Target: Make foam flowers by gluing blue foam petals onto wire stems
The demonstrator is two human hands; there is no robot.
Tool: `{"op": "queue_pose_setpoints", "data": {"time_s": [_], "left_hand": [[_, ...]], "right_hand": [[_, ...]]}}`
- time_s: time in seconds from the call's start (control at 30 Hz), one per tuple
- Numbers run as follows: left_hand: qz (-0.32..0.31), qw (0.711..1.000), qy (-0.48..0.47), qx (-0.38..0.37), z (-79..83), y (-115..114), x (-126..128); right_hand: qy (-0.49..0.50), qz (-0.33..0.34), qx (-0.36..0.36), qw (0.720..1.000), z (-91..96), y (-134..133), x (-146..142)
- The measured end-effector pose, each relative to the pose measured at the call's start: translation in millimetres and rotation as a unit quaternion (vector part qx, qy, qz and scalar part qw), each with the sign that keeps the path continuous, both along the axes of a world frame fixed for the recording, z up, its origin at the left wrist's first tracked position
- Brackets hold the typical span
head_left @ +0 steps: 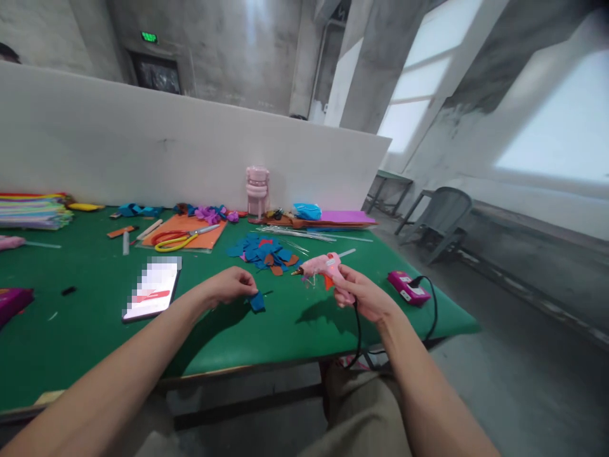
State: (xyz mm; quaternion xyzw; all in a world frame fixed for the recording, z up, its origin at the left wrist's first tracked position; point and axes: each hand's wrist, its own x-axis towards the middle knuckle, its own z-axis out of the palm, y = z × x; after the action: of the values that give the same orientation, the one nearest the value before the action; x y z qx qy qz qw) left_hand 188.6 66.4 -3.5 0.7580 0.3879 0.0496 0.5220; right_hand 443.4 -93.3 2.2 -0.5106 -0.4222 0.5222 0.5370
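A pink hot glue gun (321,265) is gripped by its handle in my right hand (356,293), its nozzle aimed left above the table. Its black cord hangs down past the table's front edge. My left hand (233,285) pinches a small blue felt piece (257,301) by its upper edge, close to the green tabletop. A thin dark strip sticks out beside that piece; I cannot tell what it is. Just beyond both hands lies a loose pile of blue felt scraps (259,251), with several brown and a few red and pink bits among them.
Left of my left arm lies a phone (155,289) with its screen lit. Red-and-yellow scissors (183,239) rest on orange sheets (209,241). Wires (295,233) and a pink bottle (257,192) stand farther back, before a white partition (190,146). A magenta power block (408,288) sits at right.
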Motion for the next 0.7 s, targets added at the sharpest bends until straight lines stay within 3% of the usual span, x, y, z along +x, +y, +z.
{"op": "queue_pose_setpoints", "data": {"time_s": [0.1, 0.2, 0.4, 0.47, 0.6, 0.7], "left_hand": [[-0.013, 0.997, -0.045, -0.054, 11.0, -1.0, -4.1], [-0.026, 0.993, -0.073, -0.094, 22.0, -2.6, -7.6], [-0.037, 0.992, -0.073, -0.093, 29.0, -7.0, -7.0], [-0.040, 0.992, -0.070, -0.095, 27.8, -7.7, -6.5], [-0.042, 0.990, -0.090, -0.099, 27.9, -9.3, -8.1], [-0.044, 0.991, -0.095, -0.087, 31.9, -11.8, -9.7]], "right_hand": [[-0.091, -0.065, 0.010, 0.994, -5.8, -1.0, 21.8], [-0.218, -0.126, -0.003, 0.968, -13.0, -3.5, 43.7], [-0.475, -0.157, -0.066, 0.863, -33.3, -0.4, 63.1], [-0.519, -0.161, -0.081, 0.836, -38.3, 3.1, 63.6], [-0.533, -0.171, -0.092, 0.823, -37.6, 7.8, 60.4], [-0.557, -0.235, -0.071, 0.793, -26.7, 13.7, 40.5]]}}
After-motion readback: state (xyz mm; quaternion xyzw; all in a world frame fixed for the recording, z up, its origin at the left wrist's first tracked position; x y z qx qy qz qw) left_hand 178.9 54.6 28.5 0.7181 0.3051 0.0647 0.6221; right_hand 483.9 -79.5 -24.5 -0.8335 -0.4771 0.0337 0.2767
